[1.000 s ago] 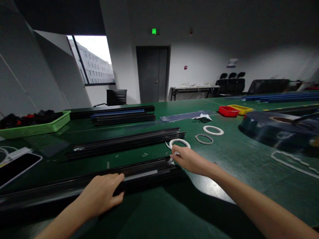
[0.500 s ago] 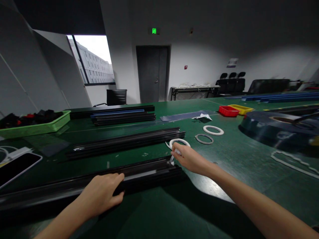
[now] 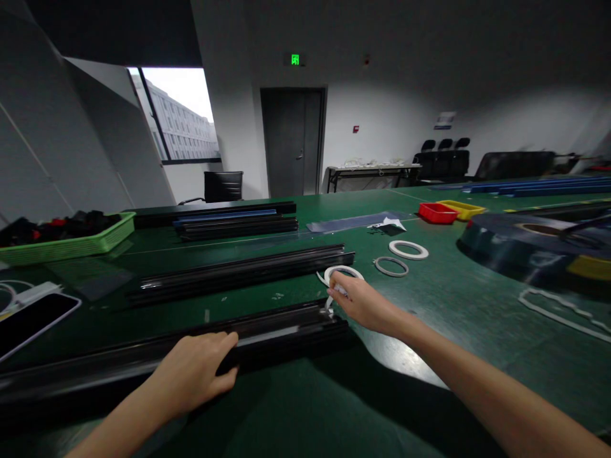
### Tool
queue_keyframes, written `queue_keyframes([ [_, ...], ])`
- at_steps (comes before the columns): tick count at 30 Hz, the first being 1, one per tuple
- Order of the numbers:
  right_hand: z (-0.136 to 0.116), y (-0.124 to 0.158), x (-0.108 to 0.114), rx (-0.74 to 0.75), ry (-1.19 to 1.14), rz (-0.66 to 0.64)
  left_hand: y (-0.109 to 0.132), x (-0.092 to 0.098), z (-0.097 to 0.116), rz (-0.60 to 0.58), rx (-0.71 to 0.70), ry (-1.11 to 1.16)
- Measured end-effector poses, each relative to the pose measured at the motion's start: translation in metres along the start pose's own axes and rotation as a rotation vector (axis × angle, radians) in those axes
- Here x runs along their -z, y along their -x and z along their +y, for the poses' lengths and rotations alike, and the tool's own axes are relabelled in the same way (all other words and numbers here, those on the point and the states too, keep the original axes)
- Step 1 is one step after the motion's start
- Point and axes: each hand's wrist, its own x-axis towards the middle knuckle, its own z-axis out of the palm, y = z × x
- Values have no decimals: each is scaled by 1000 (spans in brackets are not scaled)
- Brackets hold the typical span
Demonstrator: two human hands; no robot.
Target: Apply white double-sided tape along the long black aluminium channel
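Note:
My left hand (image 3: 200, 366) is closed round the near side of a long black channel-shaped profile (image 3: 286, 337), thumb in front and fingers over its edge. At the profile's right end, my right hand (image 3: 356, 299) pinches a small white stick-like thing (image 3: 329, 303), mostly hidden by the fingers. Its lower end meets the profile, where a small white bit shows. Just behind my right hand lies a white ring-shaped roll of narrow tape (image 3: 344, 270) with a loose end, partly covered by the fingers.
Another black profile (image 3: 248, 270) lies behind. Farther right are a grey ring (image 3: 391, 266), a white ring (image 3: 408, 250), a red tray (image 3: 436, 214) and a large dark reel (image 3: 529, 251). On the left are a phone (image 3: 35, 324) and a green basket (image 3: 95, 243).
Both hands stay in almost the same place. The lower end of the white stick-like thing has shifted very slightly at the profile's end.

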Motion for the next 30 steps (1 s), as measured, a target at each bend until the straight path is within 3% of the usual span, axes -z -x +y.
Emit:
queue_keyframes([
  [12, -3, -2, 2, 18, 18, 129, 2, 2, 0, -15, 13, 26],
  [18, -6, -2, 11, 41, 208, 184, 2, 5, -1, -20, 19, 31],
  [24, -12, 2, 20, 24, 456, 123, 4, 6, 0, 1, 10, 25],
  [30, -21, 6, 28, -65, 517, -34, 5, 8, 0, -9, 8, 28],
])
